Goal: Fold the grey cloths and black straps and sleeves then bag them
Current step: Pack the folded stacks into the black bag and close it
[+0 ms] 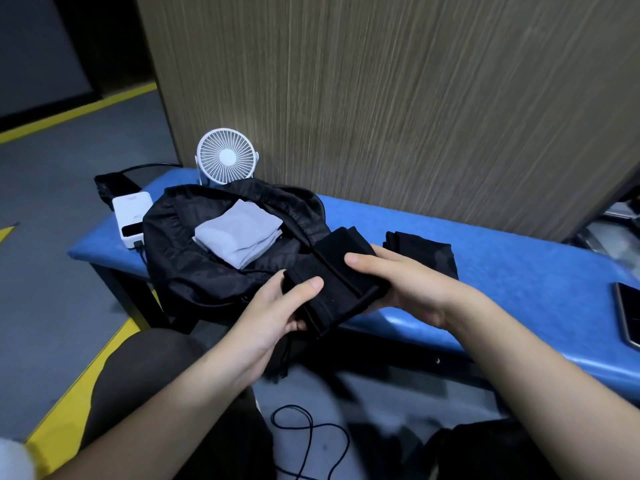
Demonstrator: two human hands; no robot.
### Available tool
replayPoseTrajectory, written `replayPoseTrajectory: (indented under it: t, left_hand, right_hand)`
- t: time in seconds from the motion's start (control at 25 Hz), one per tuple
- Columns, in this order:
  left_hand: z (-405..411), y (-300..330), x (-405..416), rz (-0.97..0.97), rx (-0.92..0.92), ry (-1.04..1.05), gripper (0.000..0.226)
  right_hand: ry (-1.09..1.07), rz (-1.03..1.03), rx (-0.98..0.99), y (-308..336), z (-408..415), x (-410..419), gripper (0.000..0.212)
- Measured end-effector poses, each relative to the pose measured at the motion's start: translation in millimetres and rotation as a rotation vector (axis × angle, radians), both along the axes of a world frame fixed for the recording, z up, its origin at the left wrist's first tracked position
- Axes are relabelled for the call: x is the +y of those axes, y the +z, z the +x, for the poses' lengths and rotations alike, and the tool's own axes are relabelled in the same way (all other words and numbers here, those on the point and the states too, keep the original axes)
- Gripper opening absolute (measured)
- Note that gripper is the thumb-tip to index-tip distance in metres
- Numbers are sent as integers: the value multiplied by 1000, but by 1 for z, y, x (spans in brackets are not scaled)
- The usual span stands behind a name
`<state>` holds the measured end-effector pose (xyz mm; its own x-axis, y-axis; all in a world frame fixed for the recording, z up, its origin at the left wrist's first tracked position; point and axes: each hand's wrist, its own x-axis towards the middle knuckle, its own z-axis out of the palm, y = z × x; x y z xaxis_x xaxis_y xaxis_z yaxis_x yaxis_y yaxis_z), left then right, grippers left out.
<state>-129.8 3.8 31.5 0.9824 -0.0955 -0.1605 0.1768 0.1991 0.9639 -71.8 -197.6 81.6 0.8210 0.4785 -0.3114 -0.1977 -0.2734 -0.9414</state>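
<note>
At the far left we see a grey floor with yellow lines, and a white power bank lying at the left end of the blue worktop, a cable plugged into its near edge. Just behind it stands a small white fan, upright against the wood-grain wall panel.

Next along, a black drawstring bag lies spread across the worktop with its gathered mouth facing away from us. A folded grey cloth rests on top of the bag, near its opening; we cannot tell whether it lies inside or only on the fabric.

Our left hand has its grip closed on the near-left end of a folded black sleeve, thumb pressed on top and fingers curled beneath. Our right hand grasps the same sleeve from the right, thumb laid across its upper face. The sleeve is held above the front edge of the worktop, just beside the bag.

Beyond the right hand, another folded black piece lies flat on the worktop. At the far right edge a dark phone rests on the blue surface. A black cable loops on the floor below.
</note>
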Motion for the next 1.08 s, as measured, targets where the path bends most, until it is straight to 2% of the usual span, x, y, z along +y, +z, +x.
replayPoseTrajectory:
  t: [0.16, 0.32, 0.48, 0.64, 0.8, 0.88, 1.0, 1.08]
  left_hand:
    - [3, 18, 15, 34, 16, -12, 33]
    - [18, 31, 38, 99, 62, -14, 40]
    - [48, 42, 70, 190, 68, 81, 60]
    - [83, 53, 101, 281, 34, 247, 52]
    - [118, 55, 132, 382, 0, 339, 58]
    - [130, 49, 143, 440, 10, 347, 61]
    - [140, 30, 153, 540, 79, 290, 79]
    - [143, 15, 159, 569, 108, 261, 89]
  right_hand:
    - [-64, 164, 59, -7, 0, 12, 40]
    - [-145, 215, 63, -11, 13, 43, 31]
    - [-118, 155, -12, -4, 39, 85, 37]
    - [-96, 92, -47, 8, 74, 129, 21]
    - [-83, 84, -53, 10, 110, 165, 27]
    - [-75, 56, -52, 6, 124, 177, 32]
    - [-80, -38, -52, -8, 136, 185, 21]
    - [-99, -123, -84, -17, 140, 188, 31]
